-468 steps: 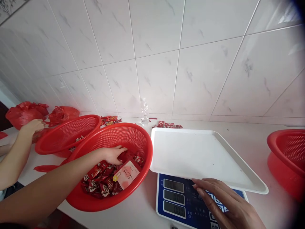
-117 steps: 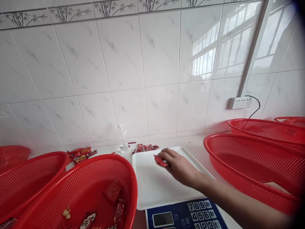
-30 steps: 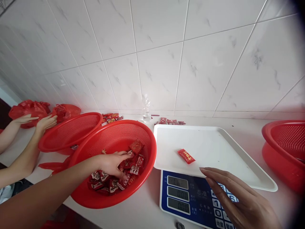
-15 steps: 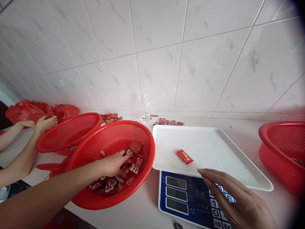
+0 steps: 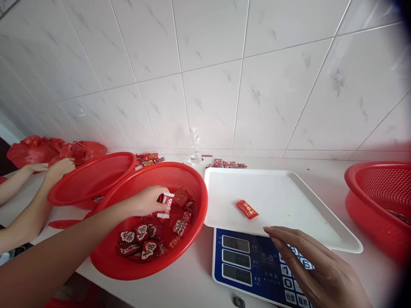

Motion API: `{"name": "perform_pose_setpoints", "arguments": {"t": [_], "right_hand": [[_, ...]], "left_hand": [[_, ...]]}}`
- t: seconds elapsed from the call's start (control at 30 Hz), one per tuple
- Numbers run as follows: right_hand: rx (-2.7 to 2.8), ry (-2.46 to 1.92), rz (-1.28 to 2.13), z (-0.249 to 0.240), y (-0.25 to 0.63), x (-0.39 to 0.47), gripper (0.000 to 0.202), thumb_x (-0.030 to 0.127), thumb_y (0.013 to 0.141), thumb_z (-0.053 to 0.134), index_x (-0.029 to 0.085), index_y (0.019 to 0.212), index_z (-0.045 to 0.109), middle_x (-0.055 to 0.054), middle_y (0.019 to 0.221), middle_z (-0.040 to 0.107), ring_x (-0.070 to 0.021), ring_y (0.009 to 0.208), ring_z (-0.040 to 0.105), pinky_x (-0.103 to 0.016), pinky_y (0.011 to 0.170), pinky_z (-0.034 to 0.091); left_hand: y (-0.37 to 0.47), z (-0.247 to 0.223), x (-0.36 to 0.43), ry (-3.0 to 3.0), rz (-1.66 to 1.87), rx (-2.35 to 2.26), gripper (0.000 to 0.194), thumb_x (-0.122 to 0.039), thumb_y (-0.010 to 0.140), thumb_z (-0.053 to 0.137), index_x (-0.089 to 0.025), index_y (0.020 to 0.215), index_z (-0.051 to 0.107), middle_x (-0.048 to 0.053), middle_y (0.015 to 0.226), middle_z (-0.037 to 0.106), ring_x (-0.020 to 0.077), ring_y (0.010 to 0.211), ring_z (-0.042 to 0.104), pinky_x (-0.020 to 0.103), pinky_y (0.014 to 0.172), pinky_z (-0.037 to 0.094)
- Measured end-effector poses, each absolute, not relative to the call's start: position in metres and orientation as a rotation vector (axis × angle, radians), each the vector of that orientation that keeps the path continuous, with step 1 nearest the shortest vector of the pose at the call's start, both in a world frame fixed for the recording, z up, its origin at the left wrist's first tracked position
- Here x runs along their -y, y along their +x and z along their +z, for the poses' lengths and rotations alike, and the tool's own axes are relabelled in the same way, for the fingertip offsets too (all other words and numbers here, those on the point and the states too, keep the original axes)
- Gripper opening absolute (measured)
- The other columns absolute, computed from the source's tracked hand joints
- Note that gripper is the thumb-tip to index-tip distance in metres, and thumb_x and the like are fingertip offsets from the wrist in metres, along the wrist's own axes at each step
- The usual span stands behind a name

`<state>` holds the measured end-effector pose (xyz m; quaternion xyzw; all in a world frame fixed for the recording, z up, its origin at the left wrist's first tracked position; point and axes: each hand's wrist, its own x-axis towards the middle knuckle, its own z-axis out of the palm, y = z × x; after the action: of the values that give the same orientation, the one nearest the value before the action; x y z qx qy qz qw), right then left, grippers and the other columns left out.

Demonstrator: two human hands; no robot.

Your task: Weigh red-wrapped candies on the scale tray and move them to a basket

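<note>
My left hand (image 5: 150, 201) is closed on a small red-and-white wrapped candy (image 5: 165, 205), held just above the candies in a red plastic basket (image 5: 201, 235). Several wrapped candies (image 5: 147, 248) lie in the bottom of that basket. My right hand (image 5: 317, 265) hovers over the keypad side of a blue digital scale (image 5: 237, 273), its fingers stretched out and nothing in them. On the scale's white tray (image 5: 276, 188) lies one red wrapped candy (image 5: 247, 209), a little beyond my right fingertips.
A second red basket (image 5: 93, 179) stands at the left, beside another person's hands (image 5: 59, 169) and red plastic bags (image 5: 35, 149). Along the wall are a clear bottle (image 5: 195, 147) and loose candies (image 5: 149, 159). Another red basket (image 5: 375, 201) is at the right.
My left hand has come up from among the candies with one wrapped candy in its fingers. My right hand has stayed in nearly the same place.
</note>
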<state>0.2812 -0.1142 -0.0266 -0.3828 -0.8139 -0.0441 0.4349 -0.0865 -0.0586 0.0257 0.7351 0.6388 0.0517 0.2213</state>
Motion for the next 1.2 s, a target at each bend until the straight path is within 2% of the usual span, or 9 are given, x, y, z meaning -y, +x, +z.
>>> {"name": "perform_pose_setpoints", "arguments": {"t": [0.37,0.53,0.83,1.0,1.2], "right_hand": [[2.011,-0.962,-0.051,-0.03,0.283,0.115,0.019,0.027,0.091,0.047,0.025,0.103,0.061,0.0,0.087,0.072,-0.0149,0.074,0.07,-0.021,0.064,0.057],[2.014,-0.937,-0.044,-0.028,0.281,0.115,0.019,0.024,0.091,0.047,0.024,0.104,0.06,-0.001,0.088,0.071,-0.0138,0.075,0.07,-0.019,0.065,0.056],[1.97,-0.924,-0.054,-0.023,0.28,0.115,0.018,0.019,0.09,0.047,0.022,0.101,0.06,-0.004,0.085,0.071,-0.0138,0.075,0.069,-0.02,0.063,0.056],[1.958,-0.914,-0.023,-0.02,0.279,0.116,0.019,0.018,0.09,0.046,0.022,0.101,0.061,-0.005,0.086,0.071,-0.0144,0.076,0.069,-0.021,0.062,0.056],[1.965,-0.918,-0.044,-0.021,0.278,0.115,0.018,0.019,0.092,0.045,0.021,0.102,0.06,-0.004,0.086,0.071,-0.0137,0.077,0.068,-0.022,0.065,0.055]], "left_hand": [[-0.037,0.084,0.053,2.066,0.367,-1.712,0.033,-0.041,0.073,0.061,-0.02,0.098,0.06,0.0,0.089,0.067,0.0164,0.076,0.06,0.025,0.065,0.042],[-0.006,0.084,0.039,2.115,0.425,-1.514,0.039,-0.038,0.072,0.065,-0.02,0.106,0.059,0.002,0.092,0.068,0.018,0.08,0.062,0.027,0.067,0.044],[0.054,0.07,0.018,2.295,0.284,-1.255,0.028,-0.032,0.071,0.069,-0.019,0.094,0.061,0.003,0.094,0.065,0.0184,0.084,0.06,0.027,0.071,0.044],[0.06,0.058,0.009,2.343,0.065,-1.338,0.047,-0.032,0.069,0.07,-0.022,0.113,0.056,0.006,0.112,0.058,0.0216,0.097,0.056,0.03,0.081,0.044],[0.064,0.056,0.015,2.328,-0.017,-1.234,0.06,-0.036,0.071,0.069,-0.022,0.127,0.05,0.009,0.129,0.047,0.0246,0.113,0.05,0.033,0.094,0.04]]}}
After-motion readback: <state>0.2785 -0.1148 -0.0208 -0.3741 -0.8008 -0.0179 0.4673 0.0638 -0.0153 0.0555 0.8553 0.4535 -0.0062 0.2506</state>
